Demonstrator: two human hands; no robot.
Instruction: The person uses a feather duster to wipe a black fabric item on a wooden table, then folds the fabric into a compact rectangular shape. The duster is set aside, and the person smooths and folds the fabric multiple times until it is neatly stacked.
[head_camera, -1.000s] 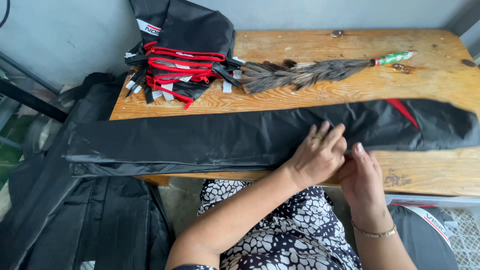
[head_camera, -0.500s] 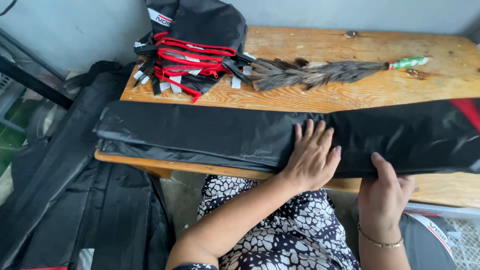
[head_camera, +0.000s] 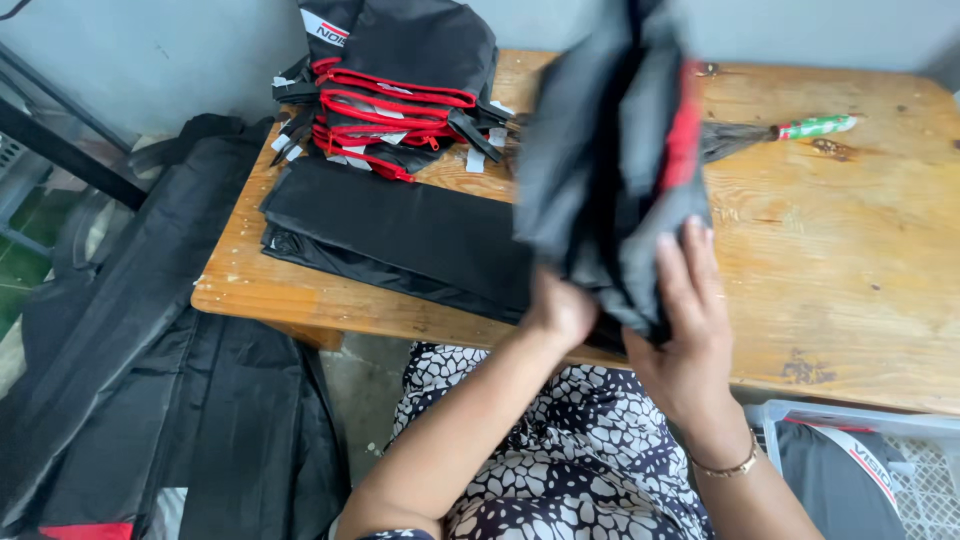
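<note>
Dark fabric pieces (head_camera: 150, 400) are seen hanging off the left edge of the wooden table (head_camera: 850, 250). A stack of folded black-and-red bags (head_camera: 400, 90) is placed at the table's far left corner. The long black fabric cover (head_camera: 400, 225) is laid flat along the near edge, and its right end (head_camera: 620, 170) is raised off the table, blurred. The left hand (head_camera: 562, 310) is clenched on the fabric at the fold. The right hand (head_camera: 690, 330) is pressed against the raised part, fingers (head_camera: 680, 270) extended along the fabric. A feather duster with a green handle (head_camera: 815, 127) is positioned behind the raised fabric. A white crate (head_camera: 930, 450) is located at lower right.
</note>
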